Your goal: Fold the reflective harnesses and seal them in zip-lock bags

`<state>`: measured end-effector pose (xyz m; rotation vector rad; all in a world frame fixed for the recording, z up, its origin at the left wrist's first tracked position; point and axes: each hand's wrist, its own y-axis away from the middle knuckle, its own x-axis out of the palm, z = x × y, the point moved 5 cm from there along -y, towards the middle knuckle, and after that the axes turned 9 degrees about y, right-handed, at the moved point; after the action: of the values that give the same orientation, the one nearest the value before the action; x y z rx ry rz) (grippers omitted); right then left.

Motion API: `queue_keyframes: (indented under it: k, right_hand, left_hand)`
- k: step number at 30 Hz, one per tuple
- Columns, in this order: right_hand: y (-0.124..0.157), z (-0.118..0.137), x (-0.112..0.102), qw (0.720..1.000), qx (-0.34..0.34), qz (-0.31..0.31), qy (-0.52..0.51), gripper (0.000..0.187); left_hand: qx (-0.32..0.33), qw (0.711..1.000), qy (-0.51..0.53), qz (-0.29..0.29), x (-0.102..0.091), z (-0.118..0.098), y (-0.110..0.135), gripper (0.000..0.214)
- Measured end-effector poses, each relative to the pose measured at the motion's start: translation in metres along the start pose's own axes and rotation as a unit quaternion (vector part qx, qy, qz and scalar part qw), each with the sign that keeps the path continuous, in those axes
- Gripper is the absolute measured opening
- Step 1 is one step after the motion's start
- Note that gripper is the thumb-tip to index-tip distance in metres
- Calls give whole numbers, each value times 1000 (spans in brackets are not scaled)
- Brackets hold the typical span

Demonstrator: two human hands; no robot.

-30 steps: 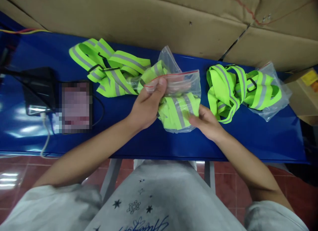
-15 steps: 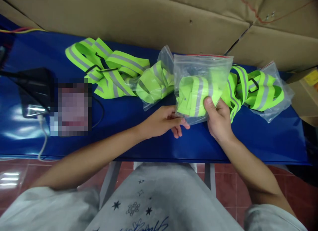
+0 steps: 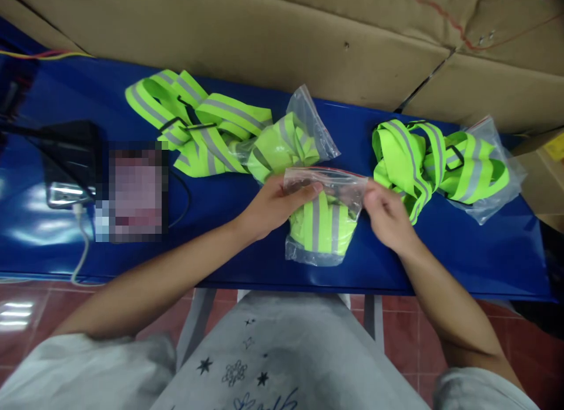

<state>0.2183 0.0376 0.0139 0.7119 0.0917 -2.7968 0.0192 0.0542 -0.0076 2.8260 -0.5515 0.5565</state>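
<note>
A clear zip-lock bag [image 3: 315, 258] with a folded neon-yellow reflective strap [image 3: 324, 225] inside is held between both hands near the table's front. My left hand [image 3: 275, 204] grips its upper left part, the thumb lying across the front and the other fingers mostly behind. At the upper right corner, my right hand [image 3: 388, 213] pinches the bag's edge beside the red zip line. Beyond my left hand lies a heap of reflective straps [image 3: 233, 113] with black buckles, partly in another clear bag [image 3: 308, 119].
More reflective straps [image 3: 405, 157] and a plastic bag [image 3: 502, 187] lie at the right. On the left are a black device [image 3: 70, 157] with a white cable [image 3: 83, 245] and a pixelated object [image 3: 136, 192]. Cardboard [image 3: 264, 46] stands along the back of the blue table [image 3: 462, 257].
The bag has come down and toward me, now with its zip edge at the hands. My left hand has taken hold of its upper left; my right hand has shifted to the upper right corner.
</note>
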Motion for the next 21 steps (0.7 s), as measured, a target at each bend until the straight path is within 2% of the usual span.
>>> queue_keyframes:
  k: [2, 3, 7, 12, 15, 18, 21]
  right_hand:
    - [-5, -1, -12, 998, 20, -47, -37, 30]
    - [-8, -2, -16, 997, 29, -51, -52, 29]
    - [-13, -13, -17, 995, 54, -7, -79, 31]
    - [-10, -19, -11, 999, 44, 3, -18, 35]
    - [-10, -14, -8, 996, 36, 57, -50, 33]
    - [-12, -13, -13, 991, 55, 103, -63, 29]
    - [-14, -18, -23, 990, 90, 99, -54, 28]
  left_hand:
    - [-13, 1000, -17, 5, 1, 2, 1, 34]
    - [-16, 1000, -22, 7, 1, 2, 1, 34]
    - [-24, 999, 27, 2, 2, 4, 1, 36]
    - [-29, 998, 49, -13, 4, 12, 0, 42]
    - [-37, 997, 58, -39, 2, 15, 0, 43]
    - [-46, 996, 62, -48, 1, 14, 2, 43]
    - [-46, 997, 53, -32, 2, 12, 2, 44]
